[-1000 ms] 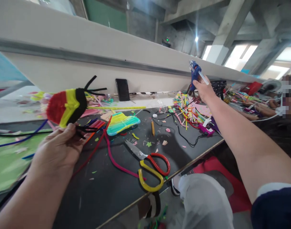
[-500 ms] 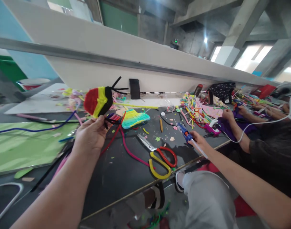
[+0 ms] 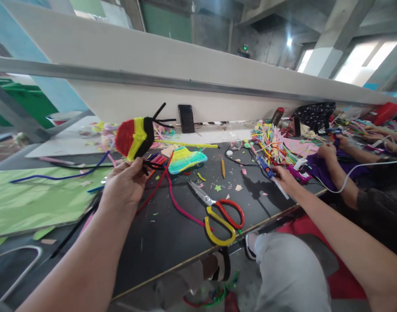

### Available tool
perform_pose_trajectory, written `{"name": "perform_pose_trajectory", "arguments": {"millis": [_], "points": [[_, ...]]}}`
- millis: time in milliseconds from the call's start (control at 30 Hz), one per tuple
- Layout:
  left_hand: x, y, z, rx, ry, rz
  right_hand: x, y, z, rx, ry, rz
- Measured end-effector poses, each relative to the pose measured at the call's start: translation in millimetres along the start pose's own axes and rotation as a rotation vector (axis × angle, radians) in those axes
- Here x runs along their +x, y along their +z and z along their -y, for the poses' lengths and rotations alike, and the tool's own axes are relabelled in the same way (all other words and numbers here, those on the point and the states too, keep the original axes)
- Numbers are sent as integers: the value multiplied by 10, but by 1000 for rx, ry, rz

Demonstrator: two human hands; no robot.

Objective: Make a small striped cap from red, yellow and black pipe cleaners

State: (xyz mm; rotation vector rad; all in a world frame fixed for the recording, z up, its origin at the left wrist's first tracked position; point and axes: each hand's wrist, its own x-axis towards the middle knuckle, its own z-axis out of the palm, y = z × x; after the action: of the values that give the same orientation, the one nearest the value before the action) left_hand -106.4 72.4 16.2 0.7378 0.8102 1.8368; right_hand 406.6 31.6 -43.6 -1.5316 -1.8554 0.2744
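Raised above the dark table is a fuzzy pipe-cleaner piece [image 3: 135,138] in red, yellow and black bands, two black stalks sticking out of its top. My left hand [image 3: 125,182] pinches it at its lower edge between thumb and fingers. At the right, my right hand [image 3: 285,178] is closed around a blue hot glue gun [image 3: 265,166], its nozzle pointing away from me and a pale glue stick [image 3: 280,189] jutting from the back. Between the hands lie a yellow-and-turquoise fuzzy piece [image 3: 187,160] and scissors [image 3: 214,203] with one red and one yellow handle.
Loose pipe cleaners [image 3: 182,210], a short yellow pencil-like stick [image 3: 223,168] and paper scraps are scattered about. A phone [image 3: 186,118] leans on the white partition [image 3: 146,97]. Further right are a pink power strip [image 3: 299,173], a white cable [image 3: 357,168] and co-workers' hands [image 3: 328,152].
My right hand has carried the glue gun a little to the right and away from me. My left hand keeps the banded piece nearly in place. The view has shifted slightly.
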Motion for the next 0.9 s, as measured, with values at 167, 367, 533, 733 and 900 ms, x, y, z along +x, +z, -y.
{"name": "perform_pose_trajectory", "arguments": {"millis": [167,367,533,733,900], "points": [[-34,28,33,-59,11,55,-282,65,310,-232,-184,201],[-91,62,40,-65,-25,76,-341,-10,488,-574,-264,288],[-114,84,36,-70,-3,121,-320,-44,536,-643,-278,320],[-122,93,24,-74,-13,105,-314,-66,569,-678,-265,346],[-130,93,32,-52,-21,124,-299,-92,572,-683,-246,366]]}}
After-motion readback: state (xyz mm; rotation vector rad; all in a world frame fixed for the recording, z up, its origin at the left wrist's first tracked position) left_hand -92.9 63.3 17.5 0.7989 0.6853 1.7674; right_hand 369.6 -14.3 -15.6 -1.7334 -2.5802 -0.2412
